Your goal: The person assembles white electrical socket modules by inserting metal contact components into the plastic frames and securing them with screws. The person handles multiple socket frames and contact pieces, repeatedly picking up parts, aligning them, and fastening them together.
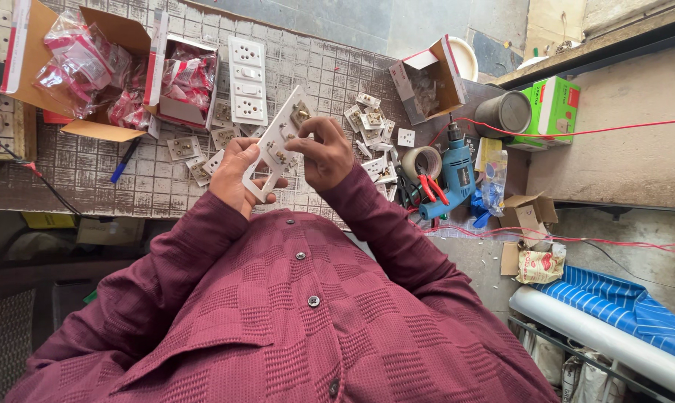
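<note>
Risk: the plate (278, 145) could twist or slip, since my left hand (237, 175) grips only its lower end while my right hand (324, 153) pinches a socket (300, 114) at its back. Plate sits between both hands, tilted, above the bench (129, 186). Loose sockets (371, 123) lie just beyond my right hand; the drill (454, 175) further right.

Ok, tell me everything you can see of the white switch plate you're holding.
The white switch plate is a long, flat, plastic-looking panel with rectangular cut-outs, seen from its back. Small socket or switch modules with brass-coloured metal parts sit in its upper openings; the lowest opening is empty. It is held tilted above the tiled worktop. The left hand grips its lower end; the right hand pinches its upper edge.
</note>
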